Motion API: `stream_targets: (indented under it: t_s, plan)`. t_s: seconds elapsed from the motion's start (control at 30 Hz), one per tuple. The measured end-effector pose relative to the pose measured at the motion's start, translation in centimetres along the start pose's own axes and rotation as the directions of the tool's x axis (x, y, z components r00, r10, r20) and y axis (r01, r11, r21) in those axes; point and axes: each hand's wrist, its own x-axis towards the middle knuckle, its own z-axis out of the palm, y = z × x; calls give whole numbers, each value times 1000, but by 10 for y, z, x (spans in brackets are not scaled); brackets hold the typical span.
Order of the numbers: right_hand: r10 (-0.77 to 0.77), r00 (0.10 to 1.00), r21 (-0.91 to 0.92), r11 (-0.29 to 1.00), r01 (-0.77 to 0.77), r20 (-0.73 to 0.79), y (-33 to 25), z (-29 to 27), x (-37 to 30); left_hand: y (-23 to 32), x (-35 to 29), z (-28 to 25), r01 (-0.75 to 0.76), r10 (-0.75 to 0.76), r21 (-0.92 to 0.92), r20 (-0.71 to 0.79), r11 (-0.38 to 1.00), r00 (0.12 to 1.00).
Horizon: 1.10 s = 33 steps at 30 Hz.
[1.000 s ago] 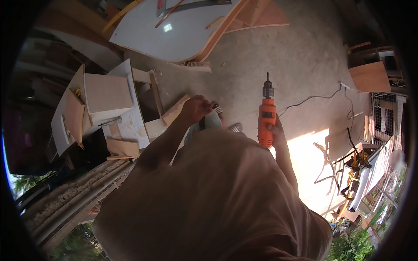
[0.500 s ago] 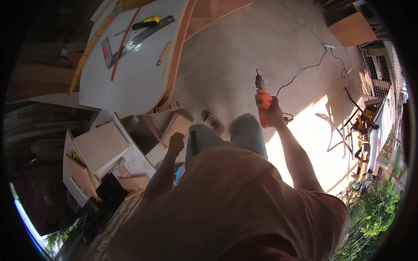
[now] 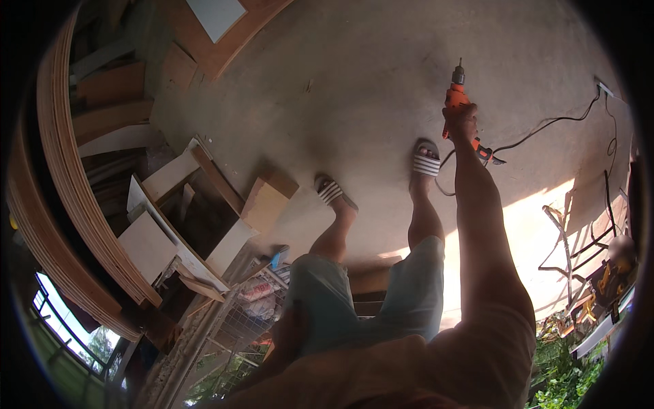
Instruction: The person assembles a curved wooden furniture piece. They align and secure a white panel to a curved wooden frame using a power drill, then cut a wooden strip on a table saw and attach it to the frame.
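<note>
The right hand (image 3: 461,121), grasping the orange drill (image 3: 455,97), is now reaching farther toward two o'clock; the left hand's (image 3: 291,328) shadowed grip I cannot tell.

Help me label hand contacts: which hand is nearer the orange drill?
Right. The right hand is wrapped around the orange drill; the left hand is apart from it, down by the blue shorts.

Grey concrete floor (image 3: 368,82) carries everything here, with sunlight across its lower right part. Two striped sandals (image 3: 427,162), worn on the person's feet, stand apart on it. An open wooden frame (image 3: 176,175) and a box-like wooden piece (image 3: 264,206) sit at left. At right, a dark cord (image 3: 545,125) curves from a pale power strip (image 3: 604,88).
</note>
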Motion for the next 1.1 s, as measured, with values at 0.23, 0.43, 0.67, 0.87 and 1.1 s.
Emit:
stream_targets:
  t_s: [0.23,0.43,0.67,0.87,1.1]
  plan:
    - [-36,996,-138,990,25,-82,-1,90,107,46,-12,18,255,-229,-131,187,958,955]
    - [-122,988,-255,962,95,-93,25,142,135,59,-20,7,290,-259,-267,145,919,955]
    - [-67,981,-198,980,30,-184,62,176,190,37,-20,7,217,-190,-343,111,914,975]
    - [-255,966,-334,908,253,39,22,124,76,36,-32,12,104,-116,-370,-11,923,993]
    - [-820,502,597,555,579,275,-64,-89,-269,-99,4,-25,119,-215,-944,53,309,975]
